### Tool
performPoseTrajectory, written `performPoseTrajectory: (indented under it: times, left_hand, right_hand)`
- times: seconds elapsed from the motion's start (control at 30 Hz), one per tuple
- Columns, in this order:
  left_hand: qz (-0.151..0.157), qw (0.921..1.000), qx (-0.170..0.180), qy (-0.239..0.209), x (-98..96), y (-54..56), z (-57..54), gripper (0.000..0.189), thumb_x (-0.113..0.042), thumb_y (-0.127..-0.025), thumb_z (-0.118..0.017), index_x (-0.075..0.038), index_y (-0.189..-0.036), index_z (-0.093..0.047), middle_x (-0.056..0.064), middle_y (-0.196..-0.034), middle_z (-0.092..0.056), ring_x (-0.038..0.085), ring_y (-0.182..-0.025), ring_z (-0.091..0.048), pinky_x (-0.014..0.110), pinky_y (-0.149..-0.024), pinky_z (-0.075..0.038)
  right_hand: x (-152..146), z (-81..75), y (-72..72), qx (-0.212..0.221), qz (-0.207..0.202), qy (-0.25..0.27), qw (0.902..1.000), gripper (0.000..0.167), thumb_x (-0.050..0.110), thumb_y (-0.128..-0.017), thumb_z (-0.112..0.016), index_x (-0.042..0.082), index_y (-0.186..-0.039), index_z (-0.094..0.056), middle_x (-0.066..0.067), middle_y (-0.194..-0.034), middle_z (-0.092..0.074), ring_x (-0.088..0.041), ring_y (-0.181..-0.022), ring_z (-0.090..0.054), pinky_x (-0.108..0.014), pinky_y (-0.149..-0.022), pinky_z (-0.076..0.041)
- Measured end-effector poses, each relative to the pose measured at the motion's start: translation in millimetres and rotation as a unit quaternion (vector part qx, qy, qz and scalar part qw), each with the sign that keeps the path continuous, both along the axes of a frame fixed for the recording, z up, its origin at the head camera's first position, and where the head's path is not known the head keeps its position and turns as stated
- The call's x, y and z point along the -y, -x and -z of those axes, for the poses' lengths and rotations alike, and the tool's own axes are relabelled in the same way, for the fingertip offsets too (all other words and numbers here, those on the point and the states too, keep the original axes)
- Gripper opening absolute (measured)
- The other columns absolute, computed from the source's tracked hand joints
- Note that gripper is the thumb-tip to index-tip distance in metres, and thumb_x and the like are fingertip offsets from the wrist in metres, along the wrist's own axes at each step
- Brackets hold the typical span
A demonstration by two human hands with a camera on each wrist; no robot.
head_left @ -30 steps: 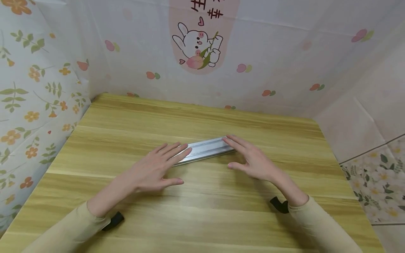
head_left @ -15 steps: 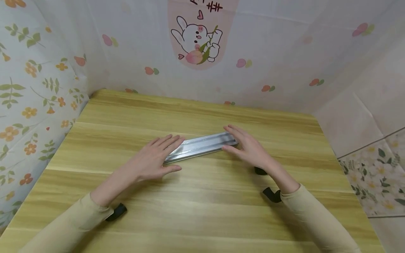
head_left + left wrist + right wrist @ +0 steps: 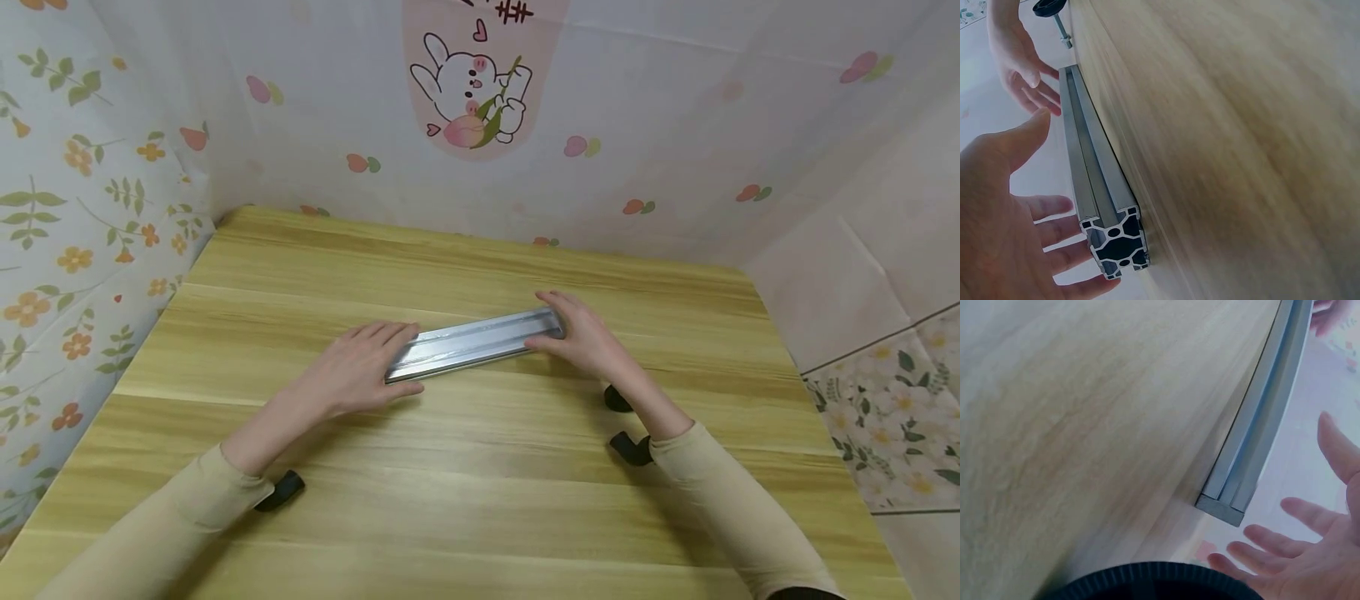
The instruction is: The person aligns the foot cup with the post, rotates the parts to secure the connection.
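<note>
A silver aluminium extrusion profile [image 3: 472, 342] lies slantwise on the wooden table, slots along its length. Its left end, in the left wrist view, shows a hollow cross-section [image 3: 1119, 245]. My left hand [image 3: 356, 367] is around that end, fingers on the far side with their tips right at the profile, thumb apart on the near side. At the other end is my right hand [image 3: 581, 337], thumb near and fingers far. The right wrist view shows its fingers [image 3: 1272, 540] spread, with a gap to the profile's dark end face [image 3: 1219, 510].
A black levelling foot [image 3: 1049, 7] with a threaded bolt and nut lies by the right forearm; its black base [image 3: 618, 398] shows beside the wrist. Black camera pieces [image 3: 280, 492] stick out at both cuffs. A printed cloth [image 3: 315, 108] hangs behind the table.
My right hand has come in around the profile's right end, thumb and fingers now on either side. My left hand has slid left toward its end, uncovering more of the profile.
</note>
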State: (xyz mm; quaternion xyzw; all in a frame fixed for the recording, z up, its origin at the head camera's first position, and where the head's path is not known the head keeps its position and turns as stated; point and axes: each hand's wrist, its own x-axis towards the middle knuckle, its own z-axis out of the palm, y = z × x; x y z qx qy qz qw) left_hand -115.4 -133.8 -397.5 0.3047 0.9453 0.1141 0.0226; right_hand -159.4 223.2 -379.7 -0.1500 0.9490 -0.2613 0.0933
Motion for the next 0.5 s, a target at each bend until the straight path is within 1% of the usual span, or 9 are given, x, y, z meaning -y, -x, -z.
performPoseTrajectory:
  times: [0.23, 0.4, 0.5]
  left_hand:
    - [-0.018, 0.9998, 0.002, 0.011, 1.3, 1.9, 2.6, 0.087, -0.062, -0.088, -0.068, -0.004, -0.15, -0.048, 0.02, -0.148, -0.055, 0.04, -0.138, -0.053, 0.06, -0.106, -0.048]
    - [-0.019, 0.9997, 0.003, 0.014, 1.7, 2.7, 5.0, 0.088, -0.061, -0.087, -0.071, -0.004, -0.15, -0.049, 0.02, -0.147, -0.056, 0.039, -0.136, -0.054, 0.058, -0.104, -0.05]
    - [-0.015, 0.9997, -0.003, 0.018, 1.5, 2.6, 5.8, 0.087, -0.059, -0.086, -0.073, -0.003, -0.148, -0.049, 0.02, -0.144, -0.058, 0.038, -0.133, -0.056, 0.057, -0.102, -0.052]
  right_hand:
    - [3.4, 3.5, 10.2, 0.038, -0.002, -0.015, 0.9991, 0.098, 0.036, -0.084, -0.084, 0.005, -0.161, -0.033, -0.022, -0.165, -0.033, -0.042, -0.153, -0.031, -0.059, -0.121, -0.031]
    - [5.2, 6.9, 13.9, 0.068, 0.002, -0.017, 0.9975, 0.104, 0.029, -0.081, -0.088, 0.002, -0.161, -0.028, -0.024, -0.165, -0.032, -0.043, -0.153, -0.03, -0.058, -0.122, -0.03]
    - [5.2, 9.2, 15.2, 0.078, 0.009, -0.02, 0.9968, 0.102, 0.023, -0.081, -0.088, 0.002, -0.162, -0.028, -0.024, -0.164, -0.033, -0.043, -0.152, -0.032, -0.058, -0.122, -0.031]
